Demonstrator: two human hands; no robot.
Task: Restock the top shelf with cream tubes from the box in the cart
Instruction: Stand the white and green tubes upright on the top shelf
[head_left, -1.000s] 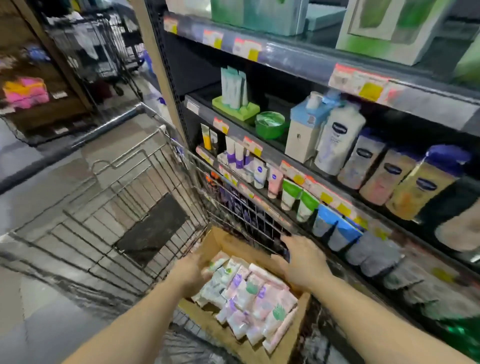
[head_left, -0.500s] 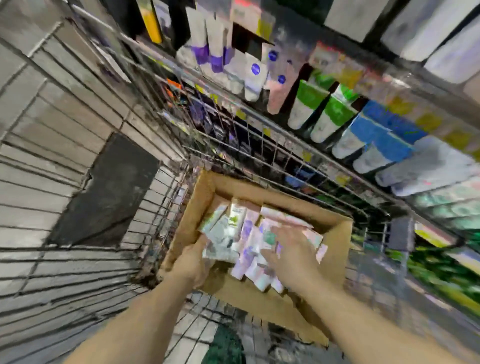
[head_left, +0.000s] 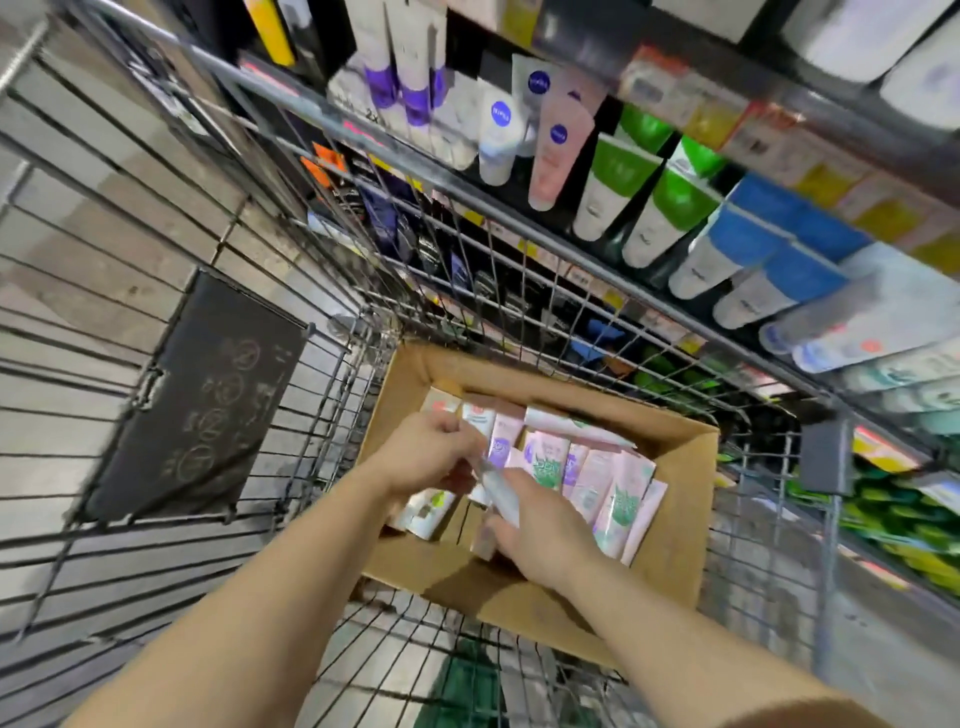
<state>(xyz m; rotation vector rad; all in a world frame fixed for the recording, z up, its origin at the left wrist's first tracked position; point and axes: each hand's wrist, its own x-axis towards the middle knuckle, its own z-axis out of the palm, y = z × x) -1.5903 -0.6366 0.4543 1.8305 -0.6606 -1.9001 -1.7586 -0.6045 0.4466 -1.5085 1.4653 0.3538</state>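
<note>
Two bare hands work inside a cardboard box (head_left: 670, 525) sitting in the right rear corner of a wire shopping cart (head_left: 322, 291). The left hand (head_left: 423, 457) pinches the top end of a pale cream tube (head_left: 501, 493), fingers together on it; the right hand (head_left: 545, 535) is curled round the same tube's lower part, w/ other tubes under its fingertips. Approx. eight or nine more pink-and-white tubes (head_left: 618, 499) lie packed flat in the box (exact count unclear, some are hidden by the hands). A dark placard (head_left: 202, 400) hangs on the cart's fold-out seat flap. Beyond the cart's right side, store shelves (head_left: 779, 130) hold tubes: two green-capped, two blue-capped, others purple and pink. Floor is grey tile.
</note>
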